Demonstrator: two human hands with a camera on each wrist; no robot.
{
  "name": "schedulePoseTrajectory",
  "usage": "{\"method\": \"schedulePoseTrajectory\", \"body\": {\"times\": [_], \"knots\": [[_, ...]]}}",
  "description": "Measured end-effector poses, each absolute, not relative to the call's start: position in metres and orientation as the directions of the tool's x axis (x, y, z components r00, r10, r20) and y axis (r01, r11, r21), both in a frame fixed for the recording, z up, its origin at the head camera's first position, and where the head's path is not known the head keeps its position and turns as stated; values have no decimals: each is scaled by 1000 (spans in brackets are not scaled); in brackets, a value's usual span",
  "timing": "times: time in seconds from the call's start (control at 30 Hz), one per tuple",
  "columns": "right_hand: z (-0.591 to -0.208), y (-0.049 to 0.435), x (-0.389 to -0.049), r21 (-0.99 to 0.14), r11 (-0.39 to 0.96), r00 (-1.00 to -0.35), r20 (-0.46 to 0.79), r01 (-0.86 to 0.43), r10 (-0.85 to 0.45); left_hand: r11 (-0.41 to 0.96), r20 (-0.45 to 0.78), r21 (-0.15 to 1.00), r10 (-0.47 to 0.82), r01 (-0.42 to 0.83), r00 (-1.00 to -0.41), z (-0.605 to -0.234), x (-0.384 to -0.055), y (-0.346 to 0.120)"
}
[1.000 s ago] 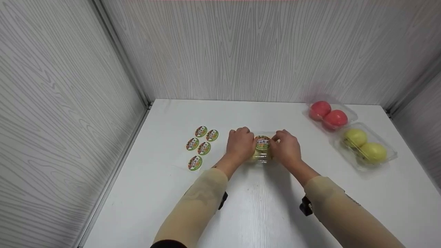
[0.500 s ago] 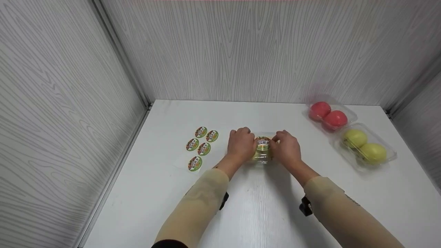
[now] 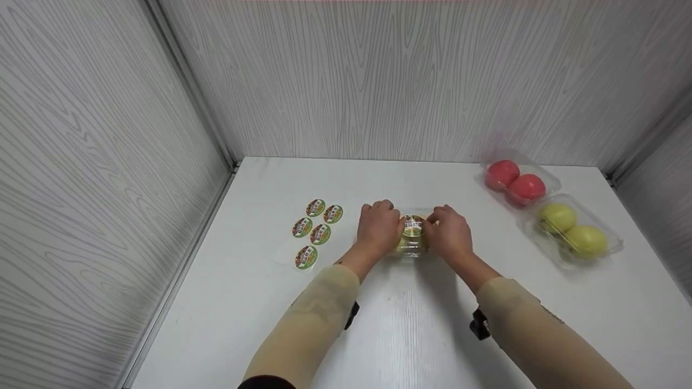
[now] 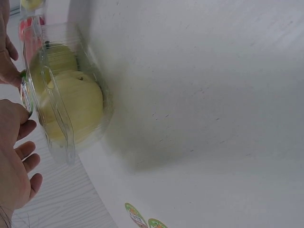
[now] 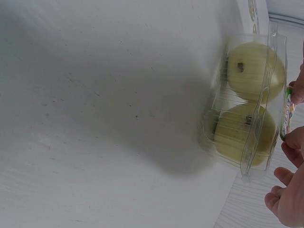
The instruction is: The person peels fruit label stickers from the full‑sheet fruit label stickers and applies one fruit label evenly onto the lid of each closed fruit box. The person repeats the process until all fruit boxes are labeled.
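A round printed sticker (image 3: pixel 413 226) is at the top of a clear plastic clamshell box (image 3: pixel 412 252) in the middle of the table. My left hand (image 3: pixel 379 227) pinches the sticker's left edge, and my right hand (image 3: pixel 450 232) pinches its right edge. In the right wrist view the sticker (image 5: pixel 287 111) lies close against the lid; whether all of it touches is hard to tell. Two pale yellow-green fruits (image 5: pixel 244 135) sit inside the box, which looks closed. From the left wrist, the other fingers (image 4: pixel 32 162) of my left hand stay off the box, loosely bent.
To the left lie several more round stickers (image 3: pixel 320 234) on a clear sheet. At the right stand two more clear boxes, one with two red fruits (image 3: pixel 526 188), the other with two yellow-green fruits (image 3: pixel 586 240). Panels (image 3: pixel 351 81) rise behind and beside the white table (image 3: pixel 400 346).
Both hands stay in place on the sticker. Glare now covers its print, so its tilt seems to have changed slightly. The boxes and the other stickers have not moved.
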State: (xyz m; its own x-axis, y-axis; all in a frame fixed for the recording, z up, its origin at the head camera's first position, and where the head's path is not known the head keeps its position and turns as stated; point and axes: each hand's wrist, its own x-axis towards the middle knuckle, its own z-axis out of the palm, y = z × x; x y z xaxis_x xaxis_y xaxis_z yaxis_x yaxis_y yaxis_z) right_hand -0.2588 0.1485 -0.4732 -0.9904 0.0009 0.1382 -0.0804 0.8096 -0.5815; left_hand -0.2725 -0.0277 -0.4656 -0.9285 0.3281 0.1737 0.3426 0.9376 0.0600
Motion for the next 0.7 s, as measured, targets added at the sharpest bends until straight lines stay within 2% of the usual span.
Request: {"method": "schedulePoseTrajectory", "body": {"times": [0.37, 0.7], "knots": [[-474, 147, -259, -532, 844, -992, 122, -65, 0, 936, 176, 47, 337, 350, -925, -465, -272, -27], [-476, 147, -261, -532, 844, -992, 128, -69, 0, 935, 181, 28, 343, 353, -922, -466, -272, -28]]}}
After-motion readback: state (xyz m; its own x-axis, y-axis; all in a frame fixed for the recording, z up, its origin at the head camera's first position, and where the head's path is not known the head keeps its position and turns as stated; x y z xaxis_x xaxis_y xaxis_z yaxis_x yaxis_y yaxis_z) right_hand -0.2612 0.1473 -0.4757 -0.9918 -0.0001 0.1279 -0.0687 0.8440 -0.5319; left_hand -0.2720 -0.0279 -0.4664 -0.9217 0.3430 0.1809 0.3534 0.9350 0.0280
